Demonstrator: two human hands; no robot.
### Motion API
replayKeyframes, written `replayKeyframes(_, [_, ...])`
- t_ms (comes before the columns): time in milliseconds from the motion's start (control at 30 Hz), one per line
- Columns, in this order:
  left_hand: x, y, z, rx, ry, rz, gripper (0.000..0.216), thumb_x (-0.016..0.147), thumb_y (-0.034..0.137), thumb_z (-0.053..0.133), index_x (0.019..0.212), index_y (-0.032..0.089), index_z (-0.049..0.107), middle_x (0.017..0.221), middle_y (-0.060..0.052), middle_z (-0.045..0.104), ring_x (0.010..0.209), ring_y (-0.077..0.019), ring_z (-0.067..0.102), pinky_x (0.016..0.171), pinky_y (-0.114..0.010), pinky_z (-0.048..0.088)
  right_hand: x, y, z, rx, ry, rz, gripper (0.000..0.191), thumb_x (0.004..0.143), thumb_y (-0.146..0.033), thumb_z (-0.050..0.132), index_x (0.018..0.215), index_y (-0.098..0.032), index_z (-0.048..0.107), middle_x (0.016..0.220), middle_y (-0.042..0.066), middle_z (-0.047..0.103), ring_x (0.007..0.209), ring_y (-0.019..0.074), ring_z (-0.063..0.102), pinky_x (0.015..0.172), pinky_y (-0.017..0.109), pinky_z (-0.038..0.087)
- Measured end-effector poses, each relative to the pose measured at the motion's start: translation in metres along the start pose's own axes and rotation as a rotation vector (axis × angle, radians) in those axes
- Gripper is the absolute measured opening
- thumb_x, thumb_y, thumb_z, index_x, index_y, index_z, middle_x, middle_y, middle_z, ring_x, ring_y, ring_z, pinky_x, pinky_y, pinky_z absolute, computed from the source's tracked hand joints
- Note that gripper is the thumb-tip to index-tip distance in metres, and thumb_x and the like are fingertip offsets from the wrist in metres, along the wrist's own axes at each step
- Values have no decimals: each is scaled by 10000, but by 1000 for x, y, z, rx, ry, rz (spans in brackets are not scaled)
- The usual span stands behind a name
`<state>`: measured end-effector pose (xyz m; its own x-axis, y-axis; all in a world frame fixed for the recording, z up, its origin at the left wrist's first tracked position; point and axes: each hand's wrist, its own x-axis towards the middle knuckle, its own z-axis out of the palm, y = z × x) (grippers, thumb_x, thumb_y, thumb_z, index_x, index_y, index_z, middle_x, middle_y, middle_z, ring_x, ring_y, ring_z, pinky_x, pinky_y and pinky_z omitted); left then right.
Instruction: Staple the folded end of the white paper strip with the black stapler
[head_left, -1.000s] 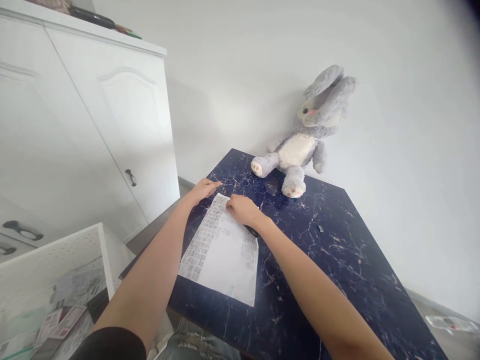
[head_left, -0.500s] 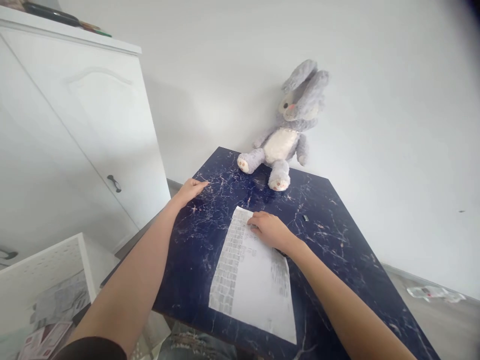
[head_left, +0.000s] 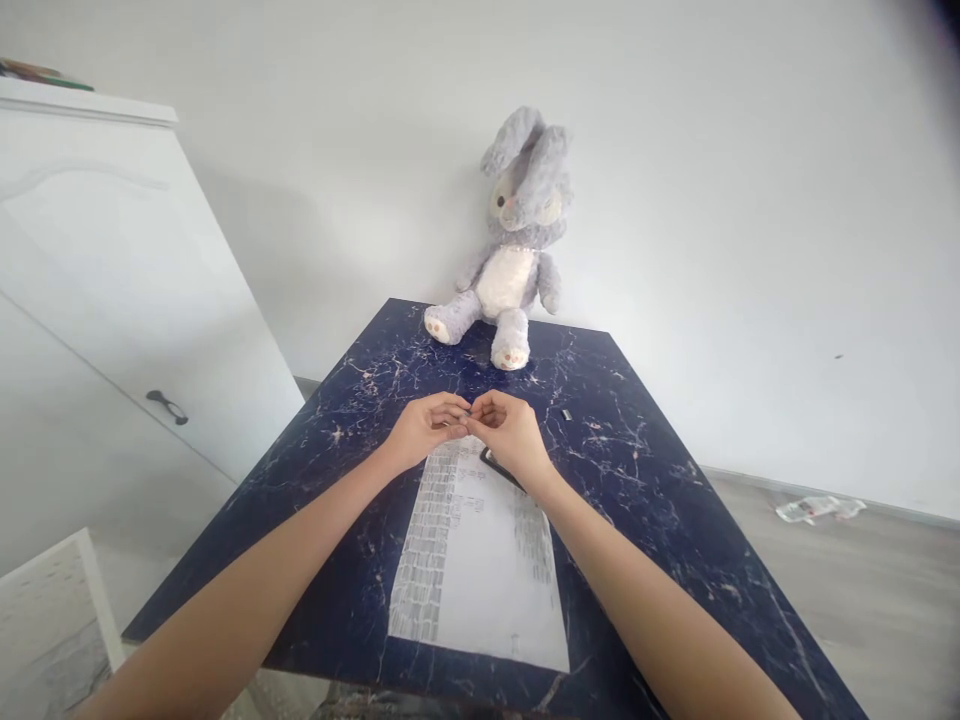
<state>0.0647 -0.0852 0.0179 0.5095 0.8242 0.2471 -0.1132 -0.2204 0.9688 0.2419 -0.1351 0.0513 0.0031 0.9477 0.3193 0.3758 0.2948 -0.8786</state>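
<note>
A white printed paper sheet (head_left: 480, 555) lies flat on the dark blue marbled table (head_left: 660, 500), near its front edge. My left hand (head_left: 426, 428) and my right hand (head_left: 510, 430) meet just above the sheet's far end, fingertips pinched together around something tiny that I cannot make out. A dark flat object (head_left: 496, 466) peeks out under my right wrist, at the sheet's far right corner. A small dark bit (head_left: 566, 414) lies on the table to the right of my hands.
A grey and white plush rabbit (head_left: 508, 250) sits at the table's far edge against the white wall. A white cabinet (head_left: 112, 330) with a dark handle stands at the left. A white box corner (head_left: 52, 620) shows lower left. Clear plastic litter (head_left: 817, 508) lies on the floor.
The view swung right. My right hand slid the sheet toward the table's middle, then lifted off it. My left hand came off the table and joined the right, fingertips pinched together.
</note>
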Motion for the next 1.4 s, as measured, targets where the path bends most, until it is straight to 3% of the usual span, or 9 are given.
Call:
replayKeyframes(167, [-2,-1,12,-192,231,-43,394,696,403,881,993,178,752,912,-84,779,830,-234,745,844,-409,611,1,-5,7,91,90,57,281,858,-453,689,779,-184,696,761,60,733,700,200,693,668,313,569])
replayKeyframes(267, [-2,0,17,-265,301,-58,379,701,421,875,967,175,762,906,-79,781,848,-235,744,870,-420,605,-3,-9,0,39,-1,-55,261,925,-414,620,926,-196,763,959,75,766,863,216,715,805,347,579])
replayKeyframes(367, [-1,-1,15,-319,313,-38,346,752,409,841,998,176,771,953,-85,777,895,-237,743,912,-431,596,-14,-11,-18,-133,54,-157,249,953,-363,587,1076,-229,756,1185,85,720,1026,230,690,914,375,554])
replayKeyframes(467, [-2,-1,11,-298,256,-21,275,808,378,798,992,174,784,984,-100,768,954,-251,740,937,-438,597,-31,-6,-39,-451,78,-129,219,942,-382,608,1026,-237,750,1162,101,706,1053,266,661,945,416,519])
replayKeyframes(633, [-8,5,7,-84,36,41,287,899,365,693,1115,191,762,1083,-92,708,968,-236,743,957,-436,600,-57,19,-46,-697,-120,107,243,885,-286,660,1117,-212,672,976,94,712,844,261,672,743,348,499])
replayKeyframes(767, [-12,8,6,242,-22,131,401,922,316,647,1314,234,637,1034,-52,689,889,-178,730,888,-371,614,-63,31,-38,-606,-108,54,223,909,-199,607,1130,-207,636,965,78,705,845,239,665,761,328,481])
replayKeyframes(933, [-12,8,6,515,-120,234,152,877,239,672,1006,192,738,956,-56,725,804,-158,689,794,-298,593,-61,32,-41,-522,-223,-33,301,923,-214,622,1224,-223,622,1069,86,695,942,244,658,834,355,493])
replayKeyframes(1167, [-11,-2,11,530,-169,127,231,763,267,807,981,195,777,866,-47,769,770,-183,706,758,-298,566,-62,39,-42,-499,-206,-70,302,932,-227,623,1233,-235,617,1088,74,691,953,235,651,843,356,486])
replayKeyframes(1400, [-11,-1,10,491,-190,74,117,774,301,806,815,193,786,867,-55,779,799,-206,727,795,-319,575,-60,43,-43,-409,-176,-81,301,911,-239,657,1212,-250,636,1051,57,713,916,230,658,833,353,482])
